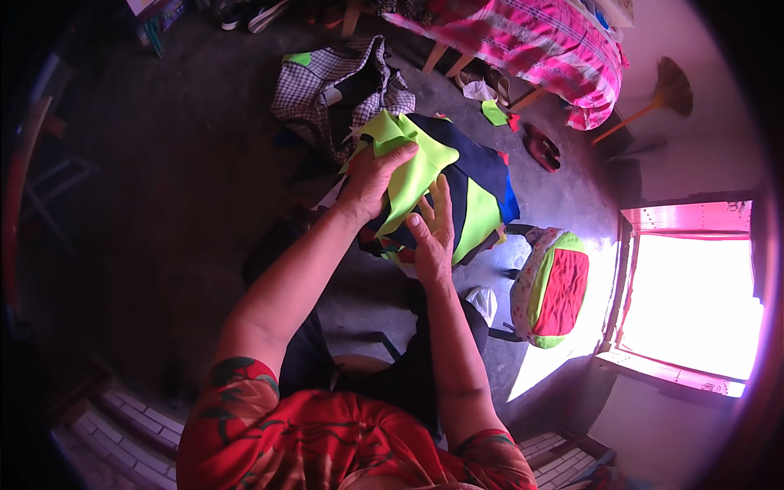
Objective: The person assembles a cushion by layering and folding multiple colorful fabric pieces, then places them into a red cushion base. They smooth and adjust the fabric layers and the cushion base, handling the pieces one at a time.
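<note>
In front of me my left hand (376, 178) pinches a piece of neon yellow-green cloth (410, 181), thumb on top. My right hand (436, 233) is just to the right and nearer, fingers spread and thumb apart; it is close to the cloth's lower edge and grips nothing I can see. Beneath both hands is a heap of fabric pieces (476, 159) in dark navy, neon green, blue and red. What supports the heap is mostly hidden. Just beyond it a checked bag or cloth (306, 96) lies with its mouth open.
To the right stands a stool with a red and green padded seat (563, 286), beside a bright window (694, 302). Fabric scraps (494, 113) and dark red shoes (541, 147) lie on the floor. A pink checked cover (523, 49) hangs at the back; a broom (670, 88) leans by the wall.
</note>
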### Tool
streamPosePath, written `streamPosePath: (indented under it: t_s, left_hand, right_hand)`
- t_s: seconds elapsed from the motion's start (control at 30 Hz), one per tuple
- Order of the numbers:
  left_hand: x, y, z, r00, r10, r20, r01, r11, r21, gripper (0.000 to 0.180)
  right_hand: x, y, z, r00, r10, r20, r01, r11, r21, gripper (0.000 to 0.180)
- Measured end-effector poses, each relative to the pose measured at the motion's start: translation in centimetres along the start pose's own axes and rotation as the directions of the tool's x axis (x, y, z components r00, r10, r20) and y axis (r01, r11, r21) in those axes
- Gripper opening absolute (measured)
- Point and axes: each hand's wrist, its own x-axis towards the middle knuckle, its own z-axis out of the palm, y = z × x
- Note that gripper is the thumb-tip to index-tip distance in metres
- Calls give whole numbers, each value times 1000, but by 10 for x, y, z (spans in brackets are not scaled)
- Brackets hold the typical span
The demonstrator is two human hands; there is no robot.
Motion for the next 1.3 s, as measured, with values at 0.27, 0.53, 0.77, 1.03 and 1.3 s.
streamPosePath:
  t_s: [0.27, 0.53, 0.77, 1.03, 1.3]
  left_hand:
    - [-8, -18, 16, 994, -5, 113, -28, 958, 286, 34]
    - [-13, -10, 21, 938, -162, 308, 15, 903, 430, 52]
    - [-2, -2, 15, 876, -234, 422, 19, 891, 453, 40]
    - [3, 7, 17, 959, -44, 280, -79, 907, 414, 36]
    - [-2, 4, 18, 918, -135, 373, -37, 907, 420, 39]
  right_hand:
    - [8, -15, 5, 988, -109, -113, 123, 984, 126, 103]
    - [21, 5, -19, 963, -160, -217, 151, 987, -58, 65]
    - [12, 9, -50, 912, -409, -34, 179, 472, -863, 27]
    - [16, -20, -42, 971, 182, -154, -49, 784, 619, 40]
    - [15, -13, -40, 941, 301, -152, -150, 778, 610, 38]
